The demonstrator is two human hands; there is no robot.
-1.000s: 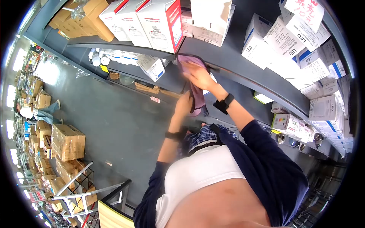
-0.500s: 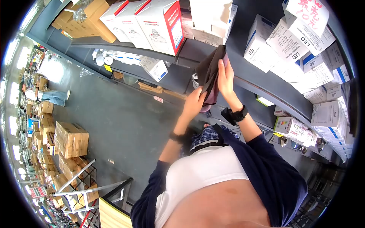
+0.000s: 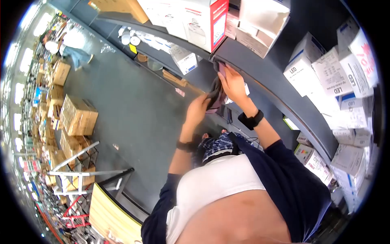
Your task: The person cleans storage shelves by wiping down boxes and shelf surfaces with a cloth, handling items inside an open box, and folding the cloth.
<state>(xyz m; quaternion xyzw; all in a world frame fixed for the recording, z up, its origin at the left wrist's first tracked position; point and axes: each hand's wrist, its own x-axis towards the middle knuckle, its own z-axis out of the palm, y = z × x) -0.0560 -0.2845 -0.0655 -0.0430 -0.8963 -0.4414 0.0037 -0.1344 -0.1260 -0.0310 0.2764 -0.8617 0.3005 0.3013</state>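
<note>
A dark grey and mauve cloth point(image 3: 216, 92) hangs bunched between my two hands, in front of the shelf edge. My left hand point(image 3: 197, 109) is closed on its lower left part. Higher up and to the right, my right hand point(image 3: 234, 84) grips the cloth's upper part, with the fingers pointing up along it. Both wrists wear black bands. Part of the cloth is hidden behind my fingers.
The dark shelf point(image 3: 270, 87) holds red and white boxes point(image 3: 195, 24) above my hands and white LED boxes point(image 3: 304, 65) at right. Cartons point(image 3: 79, 115), a metal ladder point(image 3: 77, 173) and a wooden board point(image 3: 109, 211) stand at left. Another person point(image 3: 75, 53) is at the far upper left.
The cloth was raised and spread out half a second ago; now it is lower, narrower and bunched. Both hands have moved a little left and down. The view has turned, and the far person appears higher.
</note>
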